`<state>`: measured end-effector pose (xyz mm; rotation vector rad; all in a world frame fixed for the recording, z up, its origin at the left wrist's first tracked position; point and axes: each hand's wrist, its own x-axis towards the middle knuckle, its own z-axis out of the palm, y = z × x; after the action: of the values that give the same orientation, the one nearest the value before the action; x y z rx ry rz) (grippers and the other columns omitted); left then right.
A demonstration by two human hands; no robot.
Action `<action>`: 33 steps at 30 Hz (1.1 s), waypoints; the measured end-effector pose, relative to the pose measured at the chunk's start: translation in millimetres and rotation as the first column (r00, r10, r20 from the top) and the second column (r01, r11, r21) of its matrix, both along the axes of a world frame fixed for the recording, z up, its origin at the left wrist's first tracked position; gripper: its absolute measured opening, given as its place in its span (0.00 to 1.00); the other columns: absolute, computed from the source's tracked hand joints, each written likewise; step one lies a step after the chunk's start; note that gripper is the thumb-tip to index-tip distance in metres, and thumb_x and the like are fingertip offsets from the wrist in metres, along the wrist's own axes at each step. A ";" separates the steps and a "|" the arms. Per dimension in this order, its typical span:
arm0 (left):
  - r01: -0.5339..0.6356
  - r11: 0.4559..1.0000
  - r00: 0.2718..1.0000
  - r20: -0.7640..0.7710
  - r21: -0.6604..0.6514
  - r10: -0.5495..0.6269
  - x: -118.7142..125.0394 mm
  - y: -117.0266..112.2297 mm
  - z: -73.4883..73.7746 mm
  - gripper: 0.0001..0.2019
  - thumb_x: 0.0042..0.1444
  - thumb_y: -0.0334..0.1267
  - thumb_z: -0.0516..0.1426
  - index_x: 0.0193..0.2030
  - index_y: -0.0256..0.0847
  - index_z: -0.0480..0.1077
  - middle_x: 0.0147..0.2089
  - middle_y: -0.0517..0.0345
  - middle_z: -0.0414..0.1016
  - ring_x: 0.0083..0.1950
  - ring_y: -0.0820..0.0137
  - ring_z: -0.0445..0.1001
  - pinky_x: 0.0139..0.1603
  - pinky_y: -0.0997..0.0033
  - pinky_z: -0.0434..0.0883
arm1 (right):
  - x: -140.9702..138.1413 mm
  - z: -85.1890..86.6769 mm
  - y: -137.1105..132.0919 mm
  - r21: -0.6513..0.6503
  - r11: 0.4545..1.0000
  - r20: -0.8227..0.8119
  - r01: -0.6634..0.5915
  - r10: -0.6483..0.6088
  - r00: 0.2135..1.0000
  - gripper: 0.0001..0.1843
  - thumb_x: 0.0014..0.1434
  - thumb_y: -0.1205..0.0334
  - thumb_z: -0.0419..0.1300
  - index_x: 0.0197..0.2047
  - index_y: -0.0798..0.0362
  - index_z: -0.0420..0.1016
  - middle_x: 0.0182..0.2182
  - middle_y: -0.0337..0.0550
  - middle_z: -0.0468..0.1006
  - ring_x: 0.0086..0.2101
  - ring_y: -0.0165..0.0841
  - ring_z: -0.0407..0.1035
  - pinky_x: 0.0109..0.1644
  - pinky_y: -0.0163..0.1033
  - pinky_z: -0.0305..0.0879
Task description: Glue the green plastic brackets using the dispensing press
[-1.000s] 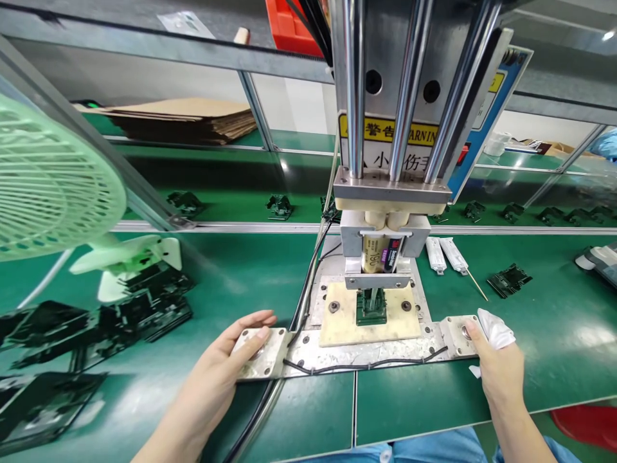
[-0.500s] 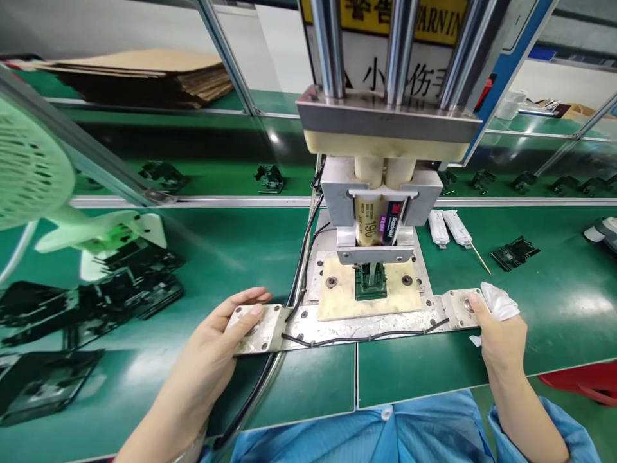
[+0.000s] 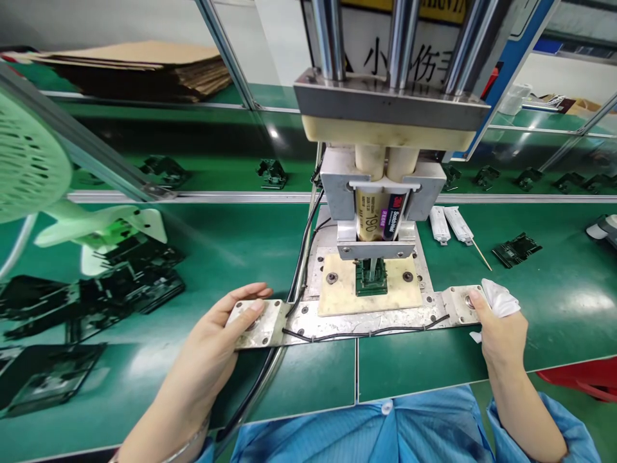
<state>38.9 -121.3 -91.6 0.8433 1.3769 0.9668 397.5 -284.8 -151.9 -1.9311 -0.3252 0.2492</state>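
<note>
My left hand (image 3: pixel 212 341) grips a metal button block (image 3: pixel 263 325), with the thumb lying on its top. My right hand (image 3: pixel 501 334) holds a crumpled white tissue (image 3: pixel 501 299), its thumb on the button of the right metal block (image 3: pixel 460 304). Between them stands a press, its steel plate (image 3: pixel 390 99) above a two-part adhesive cartridge (image 3: pixel 380 215) in a metal holder (image 3: pixel 427 186). Under the cartridge's nozzle, a green circuit board part (image 3: pixel 371 283) sits in a cream fixture plate (image 3: pixel 332 299).
Two white cartridges (image 3: pixel 448 225), a thin stick (image 3: pixel 482 254) and a dark board part (image 3: pixel 517 249) lie at right. Black board parts (image 3: pixel 96 296) crowd the left beside a green fan (image 3: pixel 29 167). Cables (image 3: pixel 301 257) run along the press. Cardboard sheets (image 3: pixel 139 58) are stacked behind.
The press plate appears slightly higher above the cartridge, and the view has shifted a little. Both hands keep their places on the button blocks.
</note>
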 end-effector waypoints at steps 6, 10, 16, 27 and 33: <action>0.010 1.000 1.000 0.003 0.002 -0.010 0.5 -1.9 2.7 0.35 0.23 0.51 0.78 0.42 0.43 0.77 0.44 0.60 0.79 0.35 0.73 0.74 0.31 0.85 0.73 | -0.5 1.7 0.5 -0.008 1.000 0.011 0.000 0.000 1.000 0.37 0.43 0.40 0.73 0.51 0.55 0.80 0.48 0.51 0.81 0.50 0.48 0.74 0.55 0.49 0.68; 0.012 1.000 1.000 0.001 0.000 -0.012 0.4 -1.9 2.1 0.36 0.23 0.52 0.78 0.42 0.44 0.77 0.45 0.61 0.78 0.35 0.74 0.74 0.30 0.86 0.73 | -0.8 2.5 0.8 -0.004 1.000 0.003 0.008 -0.008 1.000 0.37 0.43 0.40 0.73 0.51 0.55 0.79 0.48 0.51 0.80 0.50 0.48 0.74 0.56 0.49 0.68; 0.013 1.000 1.000 -0.001 0.010 -0.013 0.5 -1.6 2.9 0.35 0.24 0.52 0.78 0.42 0.43 0.77 0.45 0.60 0.78 0.36 0.74 0.74 0.32 0.86 0.73 | -5.0 9.6 1.8 0.003 1.000 0.010 0.010 -0.010 1.000 0.36 0.43 0.41 0.74 0.51 0.54 0.80 0.47 0.50 0.81 0.45 0.45 0.76 0.52 0.46 0.70; 0.032 0.999 0.999 0.007 0.042 -0.033 0.4 -4.4 1.4 0.32 0.30 0.49 0.77 0.44 0.42 0.77 0.45 0.60 0.78 0.37 0.74 0.73 0.32 0.85 0.72 | -6.2 15.3 3.1 0.019 1.000 0.097 0.011 -0.013 0.995 0.32 0.44 0.43 0.73 0.47 0.57 0.81 0.44 0.51 0.81 0.43 0.46 0.75 0.46 0.46 0.73; 0.021 0.998 1.000 0.011 0.066 -0.022 2.3 -6.9 0.4 0.29 0.35 0.47 0.76 0.45 0.41 0.76 0.44 0.59 0.79 0.38 0.73 0.73 0.35 0.83 0.72 | -7.9 16.5 2.5 0.062 0.998 0.068 0.016 -0.020 0.997 0.35 0.44 0.42 0.74 0.49 0.57 0.80 0.41 0.48 0.80 0.39 0.43 0.75 0.41 0.46 0.76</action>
<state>41.2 -128.2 -91.1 0.8992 1.3298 1.0035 389.5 -282.3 -135.4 -1.8837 -0.3569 0.1598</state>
